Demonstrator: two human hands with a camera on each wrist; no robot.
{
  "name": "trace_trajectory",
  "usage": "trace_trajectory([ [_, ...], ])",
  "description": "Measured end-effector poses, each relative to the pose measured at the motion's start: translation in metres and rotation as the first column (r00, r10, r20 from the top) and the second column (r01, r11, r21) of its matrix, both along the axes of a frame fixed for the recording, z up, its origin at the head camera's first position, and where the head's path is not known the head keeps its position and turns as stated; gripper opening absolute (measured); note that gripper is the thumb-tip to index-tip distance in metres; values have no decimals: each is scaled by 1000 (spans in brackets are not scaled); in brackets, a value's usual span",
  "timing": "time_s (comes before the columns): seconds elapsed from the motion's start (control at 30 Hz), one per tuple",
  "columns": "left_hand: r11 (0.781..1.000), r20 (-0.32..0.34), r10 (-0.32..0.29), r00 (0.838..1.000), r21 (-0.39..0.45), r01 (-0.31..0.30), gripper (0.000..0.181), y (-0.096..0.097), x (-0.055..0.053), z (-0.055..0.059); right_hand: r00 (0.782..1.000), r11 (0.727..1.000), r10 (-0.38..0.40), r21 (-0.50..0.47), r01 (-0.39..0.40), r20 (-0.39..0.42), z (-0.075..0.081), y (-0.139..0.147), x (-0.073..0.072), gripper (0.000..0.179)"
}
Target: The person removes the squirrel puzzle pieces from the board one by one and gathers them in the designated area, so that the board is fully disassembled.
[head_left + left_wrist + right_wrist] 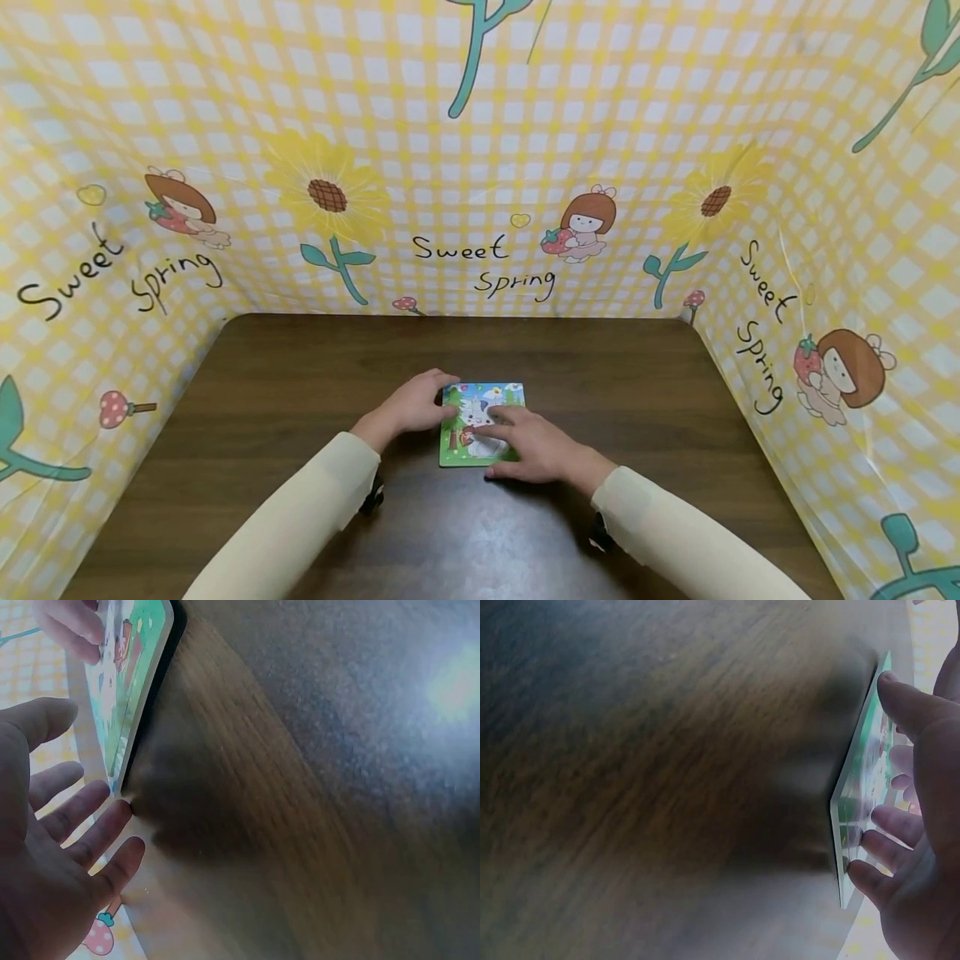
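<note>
A square, thin picture puzzle lies flat on the table, printed with a white cartoon animal on green and blue. At its far left corner is my left hand, fingers extended and loosely spread, fingertips right at the edge in the left wrist view. My right hand reaches over the right side of the puzzle, its fingers resting on the picture and covering part of it. The right thumb is by the near edge. From the right wrist view, the fingers of that hand are spread along the board.
The dark wooden table has rounded far corners. A yellow checked cloth with sunflowers and cartoon girls rises along its back and both sides. Light reflects off the near part of the tabletop.
</note>
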State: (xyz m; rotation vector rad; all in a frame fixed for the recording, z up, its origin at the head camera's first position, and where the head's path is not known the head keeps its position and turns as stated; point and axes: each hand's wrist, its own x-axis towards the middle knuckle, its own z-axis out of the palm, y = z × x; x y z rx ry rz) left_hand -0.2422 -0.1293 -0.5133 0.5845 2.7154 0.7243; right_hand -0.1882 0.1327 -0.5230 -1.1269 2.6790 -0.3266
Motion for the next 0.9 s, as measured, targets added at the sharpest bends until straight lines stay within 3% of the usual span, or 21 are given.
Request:
trace_trajectory([
  [0.4,1000,-7,-12,1000,-10,12,55,4,-2,1,997,998,19,66,-14,-76,-3,-6,-2,65],
  [0.9,999,14,7,1000,-38,-7,46,15,-9,1,996,996,-2,94,10,-85,-3,-9,-4,66],
])
